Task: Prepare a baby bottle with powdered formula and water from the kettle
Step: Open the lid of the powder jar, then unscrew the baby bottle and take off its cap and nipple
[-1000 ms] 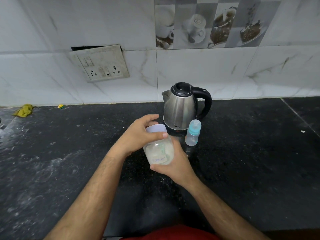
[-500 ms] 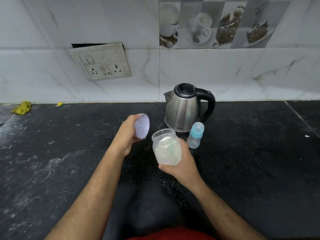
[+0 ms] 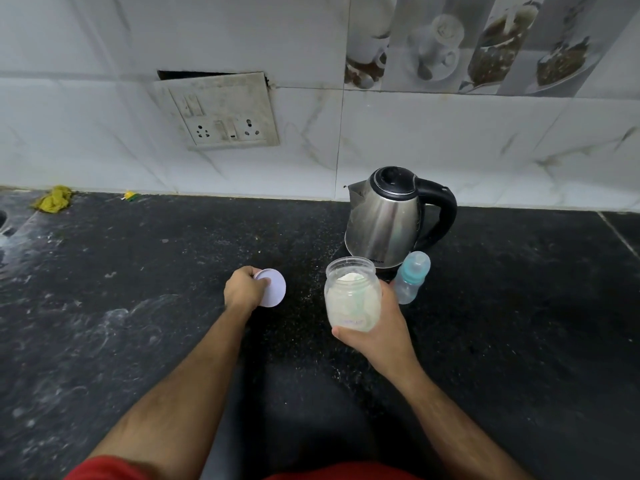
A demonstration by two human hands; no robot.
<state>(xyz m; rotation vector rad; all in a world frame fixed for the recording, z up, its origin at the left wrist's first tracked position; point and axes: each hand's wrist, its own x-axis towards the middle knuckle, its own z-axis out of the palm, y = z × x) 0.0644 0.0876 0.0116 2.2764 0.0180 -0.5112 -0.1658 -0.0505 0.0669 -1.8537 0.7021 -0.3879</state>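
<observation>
Right, jar-opening step: the jar [image 3: 352, 299] is uncapped, powder visible up near the neck. Right hand [image 3: 375, 325] is wrapped round its lower body from the right side and holds it upright, above the worktop [image 3: 519, 306] as far as I can judge. Left hand [image 3: 242, 289] is clasped on the lid [image 3: 273, 289], palm down, forearm stretched forward, lid low over the worktop left of the jar; can't tell if it's touching down.

Bottle [image 3: 412, 277] stands just right of the jar, in front of the kettle [image 3: 391, 216], teal collar and cap on. Kettle lid is down, handle facing right.

My read: early in the task, no powder or water moved. Next move calls for parking the lid, freeing the left hand, then uncapping the bottle. No scoop visible outside the jar; something pale green shows through the wall, can't tell what.

Risk: tipping the open jar while reaching across spills powder.
</observation>
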